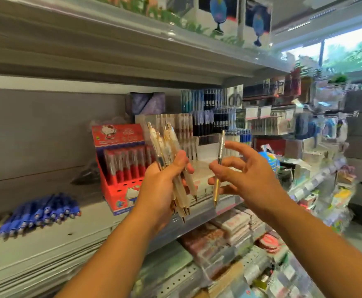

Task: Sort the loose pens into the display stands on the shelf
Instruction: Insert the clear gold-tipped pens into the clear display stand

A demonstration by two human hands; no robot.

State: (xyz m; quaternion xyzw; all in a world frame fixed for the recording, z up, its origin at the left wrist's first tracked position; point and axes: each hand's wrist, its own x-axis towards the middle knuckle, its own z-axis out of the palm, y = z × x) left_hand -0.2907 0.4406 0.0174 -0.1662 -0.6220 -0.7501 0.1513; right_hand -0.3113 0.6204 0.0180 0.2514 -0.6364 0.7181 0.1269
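Clutching cream pens (pixel 167 145), left hand (pixel 162 186), gold pen (pixel 220 149) seemingly pinched, right hand (pixel 248 175)

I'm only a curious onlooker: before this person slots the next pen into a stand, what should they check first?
1. Left hand grips the bundle of pale pens securely: ok.
2. Right hand pinches the single gold pen: ok.
3. Gold pen's tip points down: ok.
4. Free slot in the clear stand of pale pens: cannot tell, blurred.
5. Stand matching the gold pen: cannot tell.
6. Blue pens on the shelf sorted: not ok, lying in a pile.
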